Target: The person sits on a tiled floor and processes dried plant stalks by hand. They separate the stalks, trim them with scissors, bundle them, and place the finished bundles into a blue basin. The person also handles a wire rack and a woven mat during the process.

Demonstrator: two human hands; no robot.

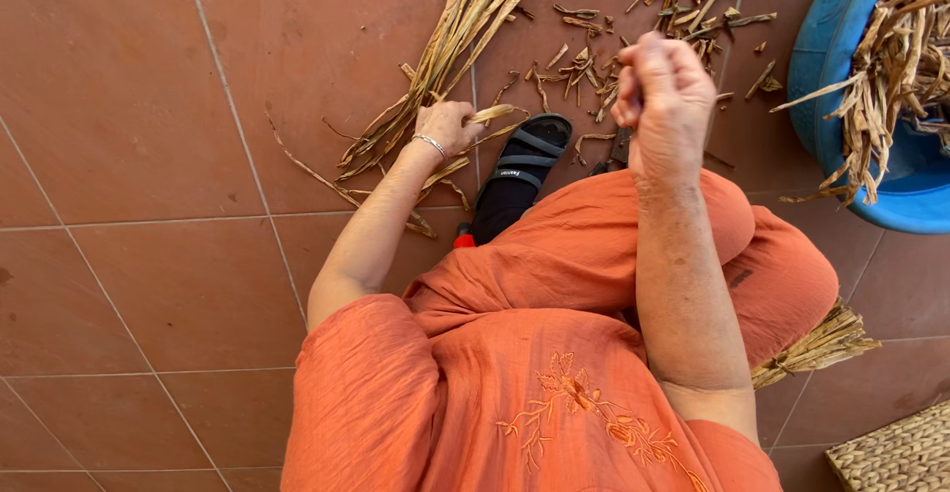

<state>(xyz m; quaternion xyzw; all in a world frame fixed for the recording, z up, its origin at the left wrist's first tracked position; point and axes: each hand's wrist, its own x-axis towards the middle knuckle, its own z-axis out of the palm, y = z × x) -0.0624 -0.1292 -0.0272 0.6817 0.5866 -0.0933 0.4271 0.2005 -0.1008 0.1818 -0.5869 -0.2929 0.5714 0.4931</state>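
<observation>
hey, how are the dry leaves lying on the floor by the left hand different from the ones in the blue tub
The floor leaves are long strips lying roughly parallel in a loose bundle on the tiles; the tub leaves are a tangled heap, some hanging over the blue tub's rim. The left hand grips the floor leaves; no hand touches the tub leaves. The right hand is raised in a fist between them. Both are dry and straw-coloured.

Two hands, left (450, 126) and right (665, 96), one blue tub (841, 47), one sandal (524, 155), one woven mat (896, 457), one bracelet (431, 143), and dried leaf scraps (594, 66) past counting.
</observation>
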